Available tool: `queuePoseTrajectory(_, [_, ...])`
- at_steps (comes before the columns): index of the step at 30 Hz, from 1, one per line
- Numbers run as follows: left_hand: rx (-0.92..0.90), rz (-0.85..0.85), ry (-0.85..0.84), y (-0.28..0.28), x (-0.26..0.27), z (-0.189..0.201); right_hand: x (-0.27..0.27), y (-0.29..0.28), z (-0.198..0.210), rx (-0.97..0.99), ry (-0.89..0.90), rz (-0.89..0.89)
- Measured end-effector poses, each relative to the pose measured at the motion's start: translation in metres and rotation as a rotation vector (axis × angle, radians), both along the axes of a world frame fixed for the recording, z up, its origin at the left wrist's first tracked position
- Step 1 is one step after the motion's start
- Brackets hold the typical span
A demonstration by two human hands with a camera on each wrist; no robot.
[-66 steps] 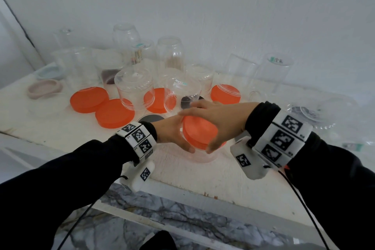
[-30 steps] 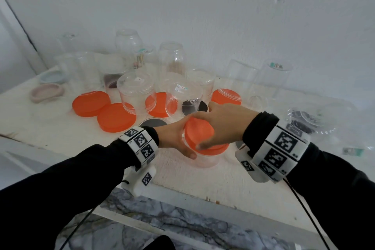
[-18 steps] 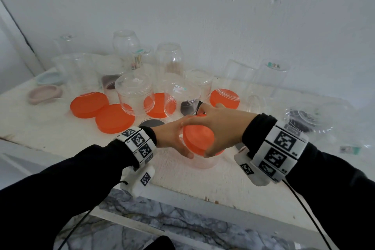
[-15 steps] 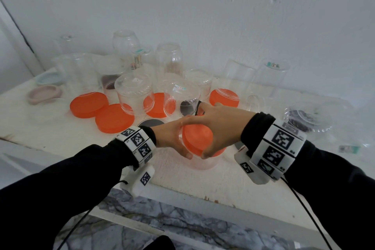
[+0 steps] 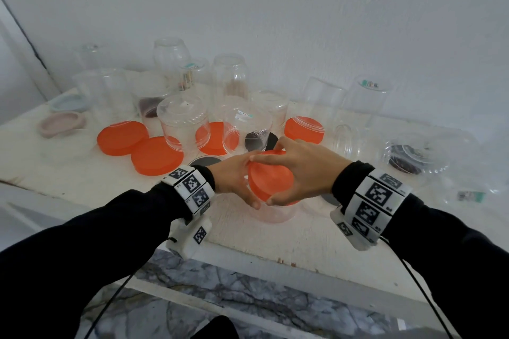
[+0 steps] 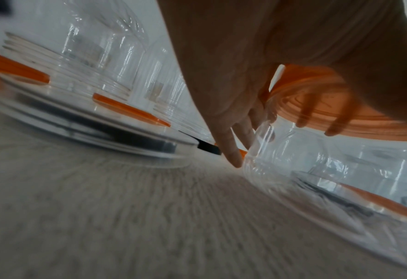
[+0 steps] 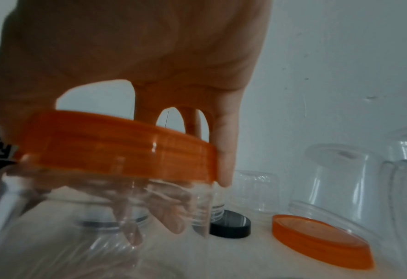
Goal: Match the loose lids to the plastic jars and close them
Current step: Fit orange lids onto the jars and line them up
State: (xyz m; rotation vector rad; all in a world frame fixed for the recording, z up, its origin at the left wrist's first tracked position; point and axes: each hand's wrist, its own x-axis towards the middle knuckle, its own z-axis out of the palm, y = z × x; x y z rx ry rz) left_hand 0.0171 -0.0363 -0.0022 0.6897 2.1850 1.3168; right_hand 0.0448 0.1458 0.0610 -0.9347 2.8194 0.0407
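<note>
A clear plastic jar (image 5: 271,212) stands near the table's front edge with an orange lid (image 5: 268,177) on its mouth. My right hand (image 5: 300,170) spreads over the lid from above, fingers and thumb curled round its rim (image 7: 116,151). My left hand (image 5: 238,181) grips the jar's side from the left, thumb toward me; its fingers (image 6: 233,151) wrap the clear wall (image 6: 293,151). In the right wrist view the lid sits slightly tilted on the jar (image 7: 102,217).
Several loose orange lids (image 5: 157,155) and black lids (image 5: 205,161) lie behind the hands among upside-down clear jars (image 5: 183,124). Two small dishes (image 5: 60,122) sit at far left, clear containers (image 5: 413,154) at right. The table edge (image 5: 275,259) runs below my wrists.
My right hand has twisted on the orange lid, regripping between turns, while the left hand has kept holding the jar in the same spot.
</note>
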Motion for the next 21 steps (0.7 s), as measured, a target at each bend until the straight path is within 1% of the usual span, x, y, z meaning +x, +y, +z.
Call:
queuePoseTrajectory(5, [-0.005,0.015,0.066,0.003,0.003,0.004,0.000,0.000,-0.002,-0.040,0.038,-0.015])
queuePoseTrajectory(10, [0.013,0.017,0.032,0.004,0.008,0.007,0.002,0.003,-0.005,-0.058,0.046,-0.040])
queuePoseTrajectory(13, [0.091,0.036,-0.032,0.003,0.011,0.008,0.003,0.011,0.002,-0.063,0.041,-0.057])
queuePoseTrajectory(15, [0.162,0.061,-0.027,-0.001,0.013,0.015,0.004,0.018,0.014,-0.122,0.052,-0.088])
queuePoseTrajectory(16, [0.189,0.098,-0.001,-0.004,0.014,0.021,0.004,0.022,0.022,-0.175,0.065,-0.114])
queuePoseTrajectory(18, [0.234,0.229,0.104,-0.013,0.011,0.035,0.000,0.030,0.039,-0.290,0.110,-0.168])
queuePoseTrajectory(21, [0.286,0.494,0.348,-0.028,0.002,0.053,-0.017,0.040,0.058,-0.464,0.189,-0.241])
